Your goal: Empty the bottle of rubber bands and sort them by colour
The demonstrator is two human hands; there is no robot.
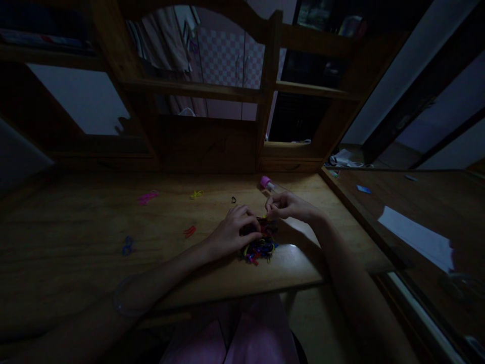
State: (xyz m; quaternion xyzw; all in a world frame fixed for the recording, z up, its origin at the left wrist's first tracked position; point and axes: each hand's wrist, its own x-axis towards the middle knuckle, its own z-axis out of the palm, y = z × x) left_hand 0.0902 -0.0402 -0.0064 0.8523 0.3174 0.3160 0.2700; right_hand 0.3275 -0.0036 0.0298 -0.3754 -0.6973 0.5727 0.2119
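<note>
A mixed pile of small coloured elastic bands (260,250) lies on the wooden desk near its front edge. My left hand (239,226) rests over the pile's left side, thumb and fingers apart, touching the bands. At the pile's far edge, my right hand (283,206) pinches a yellow band (264,217) between thumb and forefinger. Apart from the pile are small groups sorted by colour: pink bands (147,197), yellow bands (196,194), red bands (190,231) and blue bands (128,245). A black band (233,200) lies beyond my left hand.
A clear tube with a pink cap (265,182) lies behind my right hand. The wooden desk (76,212) has a shelf frame (204,91) along its back. Right of a raised edge are a white paper (417,237) and a small blue packet (362,189). The room is dim.
</note>
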